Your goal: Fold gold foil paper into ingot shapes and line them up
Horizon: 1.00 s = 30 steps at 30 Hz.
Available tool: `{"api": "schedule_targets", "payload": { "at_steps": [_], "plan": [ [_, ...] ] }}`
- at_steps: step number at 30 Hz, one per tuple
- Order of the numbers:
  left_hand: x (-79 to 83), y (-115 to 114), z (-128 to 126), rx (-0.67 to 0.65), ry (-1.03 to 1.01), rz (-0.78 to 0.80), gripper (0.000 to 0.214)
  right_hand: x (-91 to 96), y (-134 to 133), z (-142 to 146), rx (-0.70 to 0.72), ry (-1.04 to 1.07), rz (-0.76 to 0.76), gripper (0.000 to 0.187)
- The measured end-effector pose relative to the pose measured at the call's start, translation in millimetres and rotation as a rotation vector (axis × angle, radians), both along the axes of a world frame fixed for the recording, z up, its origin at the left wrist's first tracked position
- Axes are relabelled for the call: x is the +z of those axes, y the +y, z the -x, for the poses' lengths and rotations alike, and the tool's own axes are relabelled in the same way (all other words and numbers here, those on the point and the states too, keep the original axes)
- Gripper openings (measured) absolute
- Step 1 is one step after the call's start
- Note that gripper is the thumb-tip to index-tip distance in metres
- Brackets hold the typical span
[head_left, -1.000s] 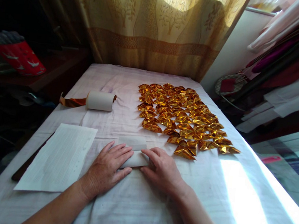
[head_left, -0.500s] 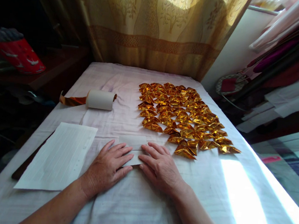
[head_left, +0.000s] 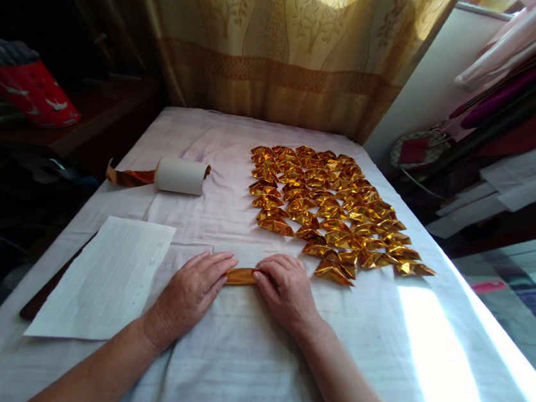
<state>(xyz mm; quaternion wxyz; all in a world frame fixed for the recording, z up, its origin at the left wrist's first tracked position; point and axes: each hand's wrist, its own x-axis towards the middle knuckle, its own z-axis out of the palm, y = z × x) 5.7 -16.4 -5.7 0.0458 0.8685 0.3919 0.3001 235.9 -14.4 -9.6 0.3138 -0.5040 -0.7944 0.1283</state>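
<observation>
A narrow folded strip of gold foil paper (head_left: 240, 276) lies level between my hands near the middle of the table, its gold side up. My left hand (head_left: 196, 283) is closed on the left end, fingers over the top and thumb at the near edge. The right end is pinched by my right hand (head_left: 286, 288), with thumb and fingers together. Just beyond the strip, a pale flat sheet (head_left: 238, 250) shows on the cloth; its near part is hidden by my fingers.
Many folded gold foil pieces (head_left: 321, 197) stand in rows at the back right. A white roll with gold inside (head_left: 180, 175) lies back left. A printed white paper (head_left: 104, 279) rests on a dark flat object (head_left: 44, 298) at left. White cloth (head_left: 238, 378) covers the table.
The paper's near edge has been folded up and over, so its gold side now shows where white showed before. My fingers have drawn in from lying flat to gripping both ends.
</observation>
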Motion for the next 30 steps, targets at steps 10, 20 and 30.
{"api": "schedule_targets", "payload": {
  "at_steps": [10,20,30],
  "plan": [
    [11.4,-12.4,-12.4,0.008,0.15,-0.141,0.029,1.8,3.5,8.5,-0.076,-0.089,0.001,0.017],
    [8.1,-26.1,-26.0,-0.092,0.169,-0.065,0.031,1.5,5.4,9.6,-0.082,-0.123,-0.039,0.021],
    [4.4,-25.0,-24.3,-0.085,0.154,0.007,0.033,0.0,6.0,10.5,-0.089,-0.129,-0.027,0.014]
  ]
}}
